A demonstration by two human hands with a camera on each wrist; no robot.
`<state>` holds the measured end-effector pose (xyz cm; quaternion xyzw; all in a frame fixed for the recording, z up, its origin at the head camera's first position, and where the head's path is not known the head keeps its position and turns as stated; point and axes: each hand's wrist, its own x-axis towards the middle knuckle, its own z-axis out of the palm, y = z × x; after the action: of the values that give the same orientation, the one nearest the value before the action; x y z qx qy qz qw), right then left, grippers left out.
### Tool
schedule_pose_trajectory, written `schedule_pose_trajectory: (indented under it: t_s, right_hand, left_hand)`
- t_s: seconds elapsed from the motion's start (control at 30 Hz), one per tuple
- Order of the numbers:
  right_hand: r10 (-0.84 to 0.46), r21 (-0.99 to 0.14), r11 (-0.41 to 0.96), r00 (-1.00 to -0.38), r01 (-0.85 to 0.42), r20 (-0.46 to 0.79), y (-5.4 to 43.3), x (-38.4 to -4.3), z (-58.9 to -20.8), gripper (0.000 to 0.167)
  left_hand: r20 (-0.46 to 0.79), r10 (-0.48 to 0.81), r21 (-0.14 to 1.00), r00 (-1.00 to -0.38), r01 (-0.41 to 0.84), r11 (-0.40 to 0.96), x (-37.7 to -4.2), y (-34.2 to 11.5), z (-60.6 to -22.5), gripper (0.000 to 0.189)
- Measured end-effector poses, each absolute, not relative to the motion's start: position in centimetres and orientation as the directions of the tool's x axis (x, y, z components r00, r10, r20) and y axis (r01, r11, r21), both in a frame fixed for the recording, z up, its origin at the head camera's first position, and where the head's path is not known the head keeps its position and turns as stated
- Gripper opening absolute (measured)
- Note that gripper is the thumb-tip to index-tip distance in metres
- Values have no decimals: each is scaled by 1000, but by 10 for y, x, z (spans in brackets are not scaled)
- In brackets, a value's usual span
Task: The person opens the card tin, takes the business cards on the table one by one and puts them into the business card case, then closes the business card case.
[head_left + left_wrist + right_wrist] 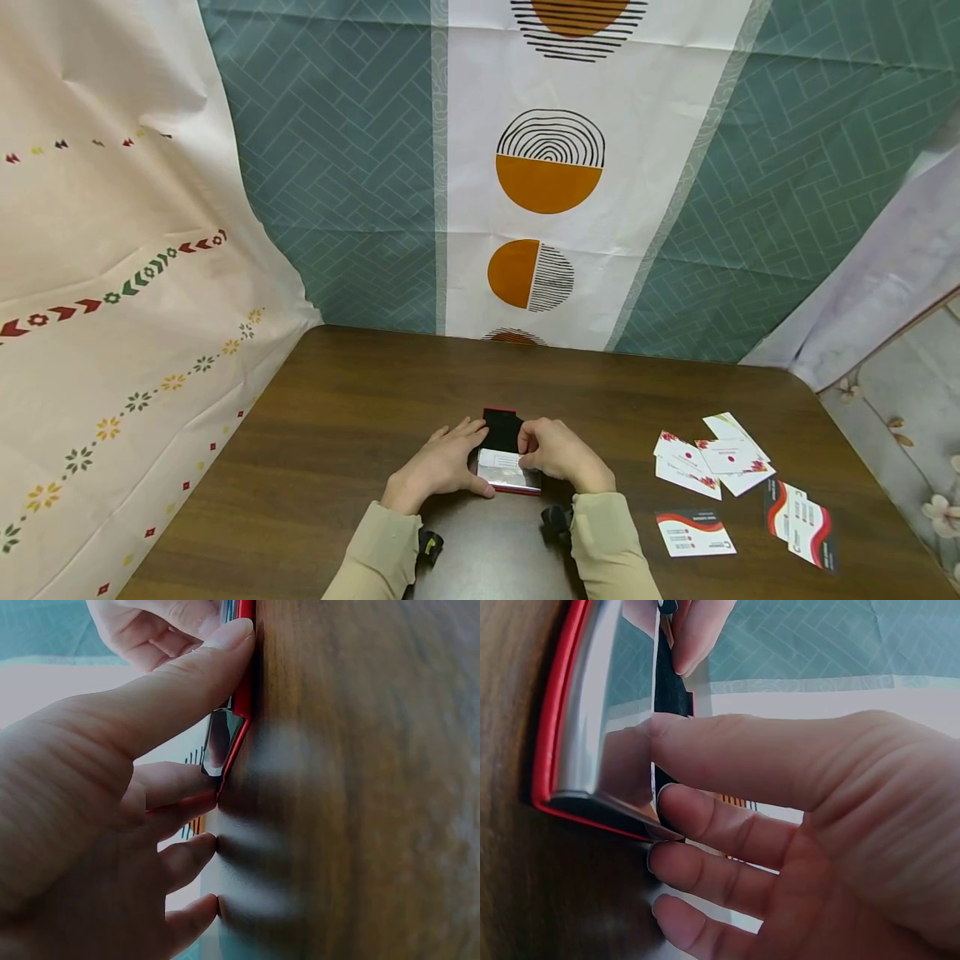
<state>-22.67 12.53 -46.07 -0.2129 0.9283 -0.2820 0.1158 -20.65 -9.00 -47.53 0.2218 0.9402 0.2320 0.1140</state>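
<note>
A business card holder lies open on the table, its black-lined lid folded away from me. Its outside is red and its tray shiny metal, seen close in the right wrist view. A white business card lies over the tray. With thumb at the near left corner and fingers along the left side, my left hand holds the holder. My right hand pinches the card's right end between thumb and index finger; its other fingers bend below, by the holder's side.
To the right lie several white floral cards, overlapping. Nearer are a red, black and white card and an overlapping pair of similar cards. Patterned cloth hangs behind the brown table.
</note>
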Motion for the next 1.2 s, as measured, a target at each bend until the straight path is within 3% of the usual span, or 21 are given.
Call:
schedule_pose_trajectory:
  t_s: [0.53,0.93,1.2]
  right_hand:
    - [-398,-548,772,-917,-323,-20,135,-223,-449,14]
    - [-480,-344,818,-877,-462,35,178,-208,-435,10]
    - [-617,-186,760,-782,-622,95,220,-188,-435,17]
  left_hand:
    - [-123,468,472,-875,363,803,-208,-88,-471,93]
    - [-125,466,464,-876,364,808,-207,-89,-472,93]
    - [-124,472,470,-873,367,802,-204,-89,-474,93]
